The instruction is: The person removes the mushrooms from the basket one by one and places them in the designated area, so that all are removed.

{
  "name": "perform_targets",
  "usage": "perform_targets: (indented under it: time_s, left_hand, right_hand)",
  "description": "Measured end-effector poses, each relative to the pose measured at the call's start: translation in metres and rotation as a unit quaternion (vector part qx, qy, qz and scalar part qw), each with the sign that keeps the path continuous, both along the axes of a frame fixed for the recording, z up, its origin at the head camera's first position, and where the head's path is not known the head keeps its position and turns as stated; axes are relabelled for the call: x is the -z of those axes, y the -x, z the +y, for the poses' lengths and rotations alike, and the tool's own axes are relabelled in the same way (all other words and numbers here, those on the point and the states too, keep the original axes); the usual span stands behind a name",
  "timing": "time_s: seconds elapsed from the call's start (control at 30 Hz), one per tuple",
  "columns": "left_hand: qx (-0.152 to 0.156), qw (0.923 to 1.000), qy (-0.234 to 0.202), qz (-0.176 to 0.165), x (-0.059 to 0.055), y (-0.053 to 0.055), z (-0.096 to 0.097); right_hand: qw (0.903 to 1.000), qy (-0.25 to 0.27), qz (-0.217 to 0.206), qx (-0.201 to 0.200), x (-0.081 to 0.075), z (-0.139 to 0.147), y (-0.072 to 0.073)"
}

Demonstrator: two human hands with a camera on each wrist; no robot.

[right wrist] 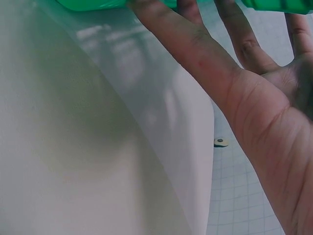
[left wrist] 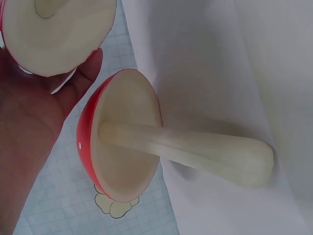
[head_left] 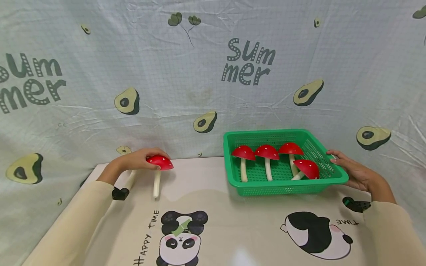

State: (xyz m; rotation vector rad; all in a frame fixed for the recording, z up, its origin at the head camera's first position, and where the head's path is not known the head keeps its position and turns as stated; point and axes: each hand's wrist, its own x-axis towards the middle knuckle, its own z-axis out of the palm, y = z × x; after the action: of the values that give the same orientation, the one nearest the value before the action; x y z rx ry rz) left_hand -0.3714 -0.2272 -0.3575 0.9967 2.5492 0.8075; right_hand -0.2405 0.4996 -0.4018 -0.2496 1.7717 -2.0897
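My left hand (head_left: 141,159) holds a mushroom (head_left: 161,162) by its red, white-dotted cap, the pale stem pointing down. In the left wrist view the underside of that cap (left wrist: 63,39) shows against the fingers. A second mushroom (left wrist: 186,147) lies beside it; in the head view only its stem (head_left: 131,180) shows, the rest hidden behind my left hand and wrist. My right hand (head_left: 361,175) grips the right end of a green basket (head_left: 259,188), fingertips over the rim. Inside the basket are several red-capped mushrooms (head_left: 267,152), one leaning at the front right.
A pale table cover (head_left: 233,221) printed with pandas lies under everything. Behind it hangs a light cloth (head_left: 166,74) with avocado and "summer" prints, close to the back of the basket and to my left hand. Black straps (head_left: 120,193) circle both wrists.
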Motion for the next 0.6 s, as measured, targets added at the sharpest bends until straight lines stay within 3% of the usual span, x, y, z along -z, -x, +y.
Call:
perform_targets:
  time_s: [0.3,0.6]
  left_hand:
    - [0.014,0.9997,-0.02,0.006,0.0082,0.0031,-0.0001]
    - [0.001,0.9999,-0.014,-0.006,0.0028,0.0037,0.0045]
  right_hand:
    - [1.0,0.0,0.002,-0.006,0.0015,0.0017,0.0]
    - [0.9999,-0.011,0.007,-0.003,0.0019,0.002,0.0009]
